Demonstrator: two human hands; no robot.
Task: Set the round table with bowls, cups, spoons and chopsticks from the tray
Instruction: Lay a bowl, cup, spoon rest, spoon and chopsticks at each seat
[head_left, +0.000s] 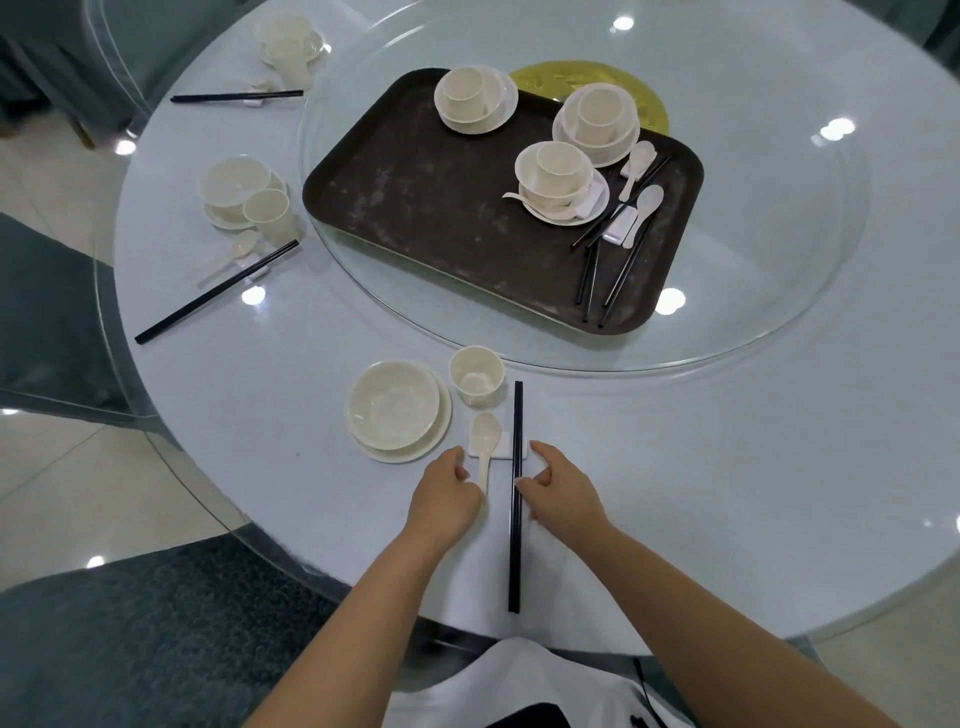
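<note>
Head view, nearest place setting: bowl (392, 405) nested on a plate (440, 434); cup (476, 374) upright just beside it. Spoon (485, 447) and chopsticks (515, 493) lie across a small white rest (498, 451).

Left hand (444, 501): fingers curled loosely at the spoon handle, seemingly pinching or nudging it; a firm grip cannot be confirmed. Right hand (558, 491): thumb and forefinger touching the chopsticks, not lifting them.

Two further settings, far left: one complete (244, 200), one at the table's far edge (288, 44).

Tray (431, 208), on the glass turntable (779, 291): three stacked bowl-and-cup sets (558, 174), loose spoons, rests and chopsticks (613, 265) remaining.

Risks, judged: a sideways nudge could roll the chopsticks off the rest or apart; the spoon may tip off; a sleeve or wrist could knock the cup.
</note>
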